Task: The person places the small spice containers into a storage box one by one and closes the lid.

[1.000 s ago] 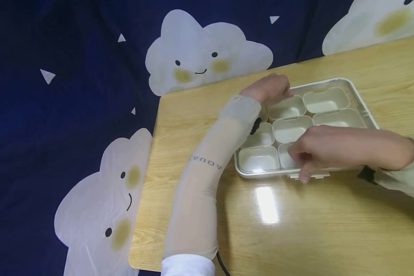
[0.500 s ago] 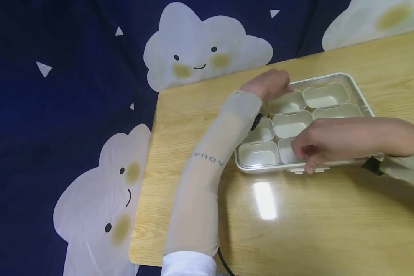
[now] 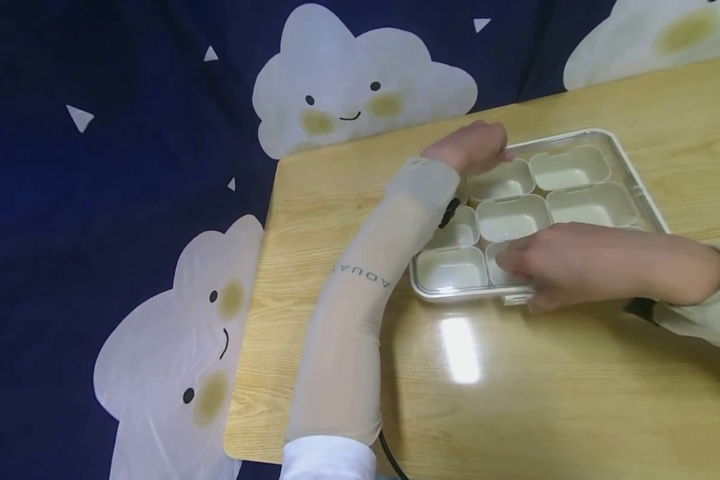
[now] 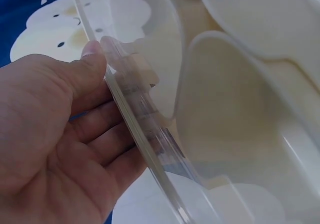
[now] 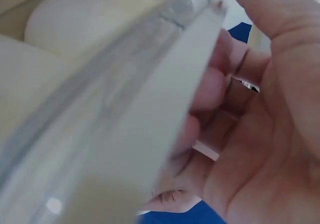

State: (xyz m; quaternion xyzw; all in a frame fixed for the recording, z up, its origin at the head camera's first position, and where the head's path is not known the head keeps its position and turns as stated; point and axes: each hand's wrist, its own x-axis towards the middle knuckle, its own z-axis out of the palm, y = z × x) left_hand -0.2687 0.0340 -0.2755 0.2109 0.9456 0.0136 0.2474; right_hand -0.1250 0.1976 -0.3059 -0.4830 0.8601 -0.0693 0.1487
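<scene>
A clear plastic storage box with a white rim (image 3: pixel 465 293) lies on the table, holding several small cream bins (image 3: pixel 513 217). Whether a clear lid covers them, I cannot tell. My left hand (image 3: pixel 471 147) grips the box's far edge; in the left wrist view, its thumb (image 4: pixel 92 53) is on the rim and its fingers lie along the outer wall. At the near edge, my right hand (image 3: pixel 567 263) holds the box beside a white latch (image 3: pixel 517 299). Its curled fingers (image 5: pixel 210 91) touch the pale side in the right wrist view, which is blurred there. The hand hides a second latch.
The box stands on a light wooden table (image 3: pixel 516 400), whose left edge is in view. A dark blue cloth (image 3: pixel 126 167) with cloud faces hangs behind and left. A black cable (image 3: pixel 390 457) runs beside the left sleeve (image 3: pixel 342 333).
My right hand has turned and lowered onto the box's near edge, covering the right-hand latch. The left hand keeps its hold at the far edge. The head view shifts slightly.
</scene>
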